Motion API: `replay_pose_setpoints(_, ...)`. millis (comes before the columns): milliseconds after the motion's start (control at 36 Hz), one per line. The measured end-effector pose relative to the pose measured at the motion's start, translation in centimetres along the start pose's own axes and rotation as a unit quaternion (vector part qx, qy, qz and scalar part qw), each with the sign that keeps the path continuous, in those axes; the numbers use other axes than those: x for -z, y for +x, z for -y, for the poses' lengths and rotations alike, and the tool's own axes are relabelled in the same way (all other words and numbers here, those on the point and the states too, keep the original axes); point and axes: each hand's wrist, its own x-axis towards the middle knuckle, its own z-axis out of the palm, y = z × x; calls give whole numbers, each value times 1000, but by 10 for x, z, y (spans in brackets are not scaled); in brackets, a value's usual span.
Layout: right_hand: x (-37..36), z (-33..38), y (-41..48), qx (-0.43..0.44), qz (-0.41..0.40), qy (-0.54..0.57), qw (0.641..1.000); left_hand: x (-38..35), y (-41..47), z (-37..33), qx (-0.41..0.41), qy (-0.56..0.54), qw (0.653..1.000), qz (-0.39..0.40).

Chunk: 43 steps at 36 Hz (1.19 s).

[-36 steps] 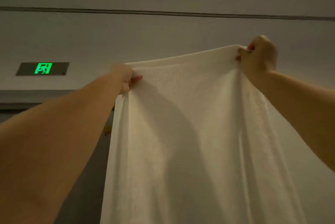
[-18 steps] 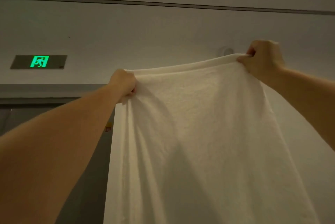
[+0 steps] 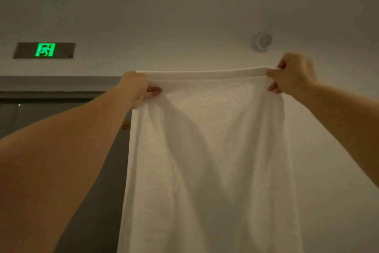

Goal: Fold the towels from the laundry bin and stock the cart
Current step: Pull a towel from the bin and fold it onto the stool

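Between the two raised hands hangs a big white soft cloth towel [image 3: 209,150], with its top edge pulled out straight and flat from one hand to the other. The left hand [image 3: 136,86] is curled round the top left corner of the towel, and its fingers [image 3: 153,90] poke out in front of the cloth and pinch it. The right hand [image 3: 293,74] is curled round the top right corner, with its thumb and fingers pinching the thick rolled edge. The right hand is a little higher than the left hand. Both bare arms reach up and forward. Below the hands the towel drops down in long soft folds and runs off the bottom of the view, so its lower end cannot be seen. Up and to the left of the left hand glows a green exit sign with a running figure [image 3: 44,50] on a dark plate. Just above the right hand, on the pale plain wall [image 3: 164,17], sits a small round white knob-like thing [image 3: 262,41]; what it is cannot be told. Behind the left arm is a dark grey door [image 3: 98,191] with a grey frame [image 3: 57,86] over it. A tiny yellow spot [image 3: 126,126] shows beside the towel's left edge, too small to make out.
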Motion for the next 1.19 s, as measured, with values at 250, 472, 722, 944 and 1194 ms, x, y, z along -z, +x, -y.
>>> replay_pose_setpoints(250, -3, -21, 13, -40, -24, 87, 995, -11, -2, 11, -44, 17, 998, -31)
replay_pose_setpoints(472, -8, -49, 16, -41, -5, 105, 994, -29, 2, 39, -52, 26, 998, -23)
replay_pose_setpoints(722, -41, -103, 4, -54, 9, 76, 996, -42, 13, 112, 7, 7, 1000, -21)
replay_pose_setpoints(944, -126, -176, -10, -82, 8, 42, 996, -56, 53, 232, 37, -11, 999, 2)
replay_pose_setpoints(1194, -252, -282, -48, -131, 45, -30, 990, -49, 110, 415, 131, 0, 991, 39)
